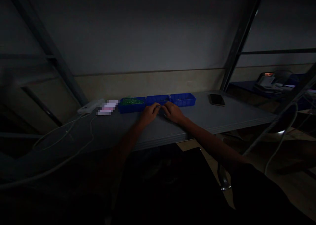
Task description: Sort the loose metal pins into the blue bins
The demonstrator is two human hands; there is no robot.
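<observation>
- Left hand (149,114), at the centre of the head view, has its fingertips pinched on a small dark piece (158,106), too dim to identify
- Right hand (173,112), just right of centre, has its fingers bent in beside the same piece; whether it grips too I cannot tell
- Both hands meet over the grey table (204,119), probably so that one can steady the piece while the other works it
- Behind them, across mid-frame, three blue bins stand in a row: left bin (132,108) with green material, middle bin (154,98) partly hidden by the hands, right bin (187,102); the row likely keeps parts sorted within short reach
- A lit phone (108,107) lies left of the bins beside a white power strip (90,107), perhaps for charging
- A dark phone (217,99) lies right of the bins, apart from the hands, presumably out of their way
</observation>
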